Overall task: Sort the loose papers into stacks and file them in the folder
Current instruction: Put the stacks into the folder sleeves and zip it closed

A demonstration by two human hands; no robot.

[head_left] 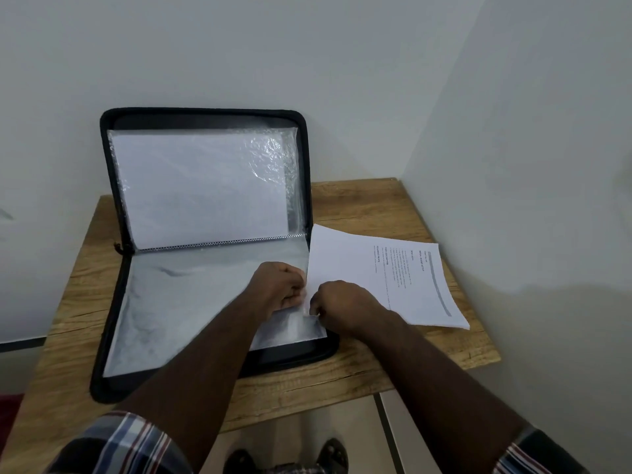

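Nearest the camera, two forearms in rolled plaid sleeves [136,439] reach over the front edge of the wooden table [359,367] toward the open folder [113,336]. The left hand [278,285] lies on the clear sleeve [171,302] of the flat lower half, fingers curled at the sleeve's right edge, apparently pinching it to hold the pocket open. The right hand [338,306], just beside it, pinches the near left corner of the printed papers [376,275], probably steering them into that opening. The papers lie mostly on the table to the right of the folder, their left edge lifted and touching the sleeve's mouth, so they are not yet filed. Farther back, the folder's upper half leans against the wall [307,63], which keeps it open; a white sheet [198,186] already sits in its plastic pocket.
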